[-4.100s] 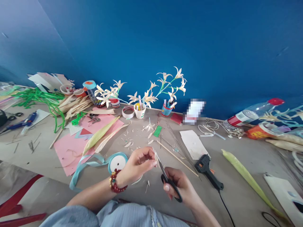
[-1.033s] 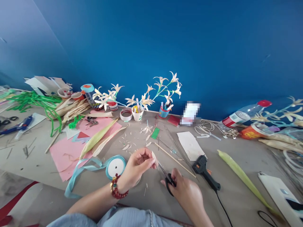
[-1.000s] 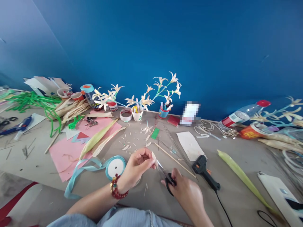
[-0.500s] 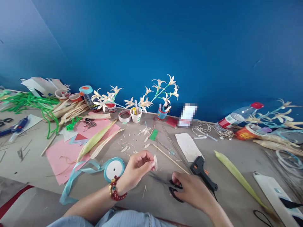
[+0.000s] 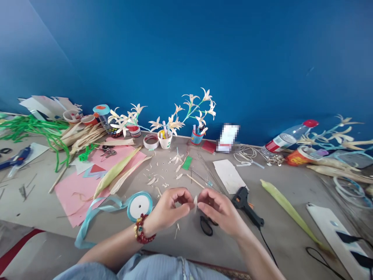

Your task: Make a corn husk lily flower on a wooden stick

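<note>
A small pale petal-shaped piece [image 5: 195, 202] stands upright between the fingertips of both hands. My left hand [image 5: 175, 204], with a red bead bracelet at the wrist, pinches it from the left. The fingers of my right hand [image 5: 217, 206] are bent closed at its right edge. Black scissors [image 5: 206, 226] lie on the table under my right hand, their blades hidden. Left of my left hand is a spool of light blue ribbon [image 5: 140, 206]. Small pale scraps [image 5: 152, 181] are scattered beyond the hands.
A black glue gun [image 5: 247, 206] with a cord lies right of my right hand. Farther right are a green husk [image 5: 287, 208] and a white power strip [image 5: 335, 229]. Cups with pale flowers [image 5: 164, 139] stand along the blue wall. Pink paper [image 5: 72, 198] lies left.
My right hand has let go of the scissors, which now lie on the table, and has moved up and left to the pale piece. The view has shifted slightly.
</note>
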`<move>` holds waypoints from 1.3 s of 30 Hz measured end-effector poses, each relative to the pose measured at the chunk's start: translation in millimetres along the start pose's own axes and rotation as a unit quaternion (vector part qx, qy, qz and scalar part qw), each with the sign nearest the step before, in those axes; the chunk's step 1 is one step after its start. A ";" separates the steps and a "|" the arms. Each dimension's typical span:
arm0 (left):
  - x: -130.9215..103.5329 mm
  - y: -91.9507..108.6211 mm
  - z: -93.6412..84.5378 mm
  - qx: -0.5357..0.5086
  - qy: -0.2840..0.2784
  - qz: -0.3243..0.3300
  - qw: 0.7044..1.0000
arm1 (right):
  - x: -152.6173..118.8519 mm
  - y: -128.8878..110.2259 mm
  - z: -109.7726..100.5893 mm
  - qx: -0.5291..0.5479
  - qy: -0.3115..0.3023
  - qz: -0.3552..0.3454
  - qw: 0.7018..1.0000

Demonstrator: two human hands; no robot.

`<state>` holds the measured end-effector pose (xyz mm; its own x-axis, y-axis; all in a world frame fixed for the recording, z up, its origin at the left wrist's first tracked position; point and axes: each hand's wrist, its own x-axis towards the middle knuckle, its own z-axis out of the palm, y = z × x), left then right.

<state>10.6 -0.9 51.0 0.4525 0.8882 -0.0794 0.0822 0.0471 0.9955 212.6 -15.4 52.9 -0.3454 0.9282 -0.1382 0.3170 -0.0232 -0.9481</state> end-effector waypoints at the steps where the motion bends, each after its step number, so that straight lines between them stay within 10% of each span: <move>1: 0.1 -0.2 0.1 0.006 -0.004 0.000 1.000 | 4.0 -0.5 4.9 0.040 -0.005 0.004 0.999; 7: -1.0 -5.4 -4.5 -0.113 -0.029 -0.046 0.992 | 11.9 4.6 19.9 0.142 -0.019 0.028 0.989; 16: 4.6 -15.5 -7.1 -0.367 -0.125 -0.203 0.899 | 12.7 -11.6 11.5 -0.001 0.016 -0.169 0.985; 22: 1.2 -7.1 -15.2 -0.032 0.006 0.018 0.999 | 16.3 -15.6 9.1 -0.123 0.030 -0.115 0.985; 26: -0.5 -2.3 -17.8 0.173 0.033 0.122 0.977 | 18.9 -17.1 13.3 -0.172 0.046 -0.097 0.979; 39: -2.5 -9.0 -6.3 0.259 0.135 0.202 0.935 | 15.7 -9.4 33.5 -0.156 0.150 -0.198 0.956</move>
<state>3.2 -0.6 42.6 0.3053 0.8719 0.3829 0.4028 -0.4826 0.7777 174.6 -13.1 50.0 -0.2384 0.9070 0.3470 0.4777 0.4206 -0.7713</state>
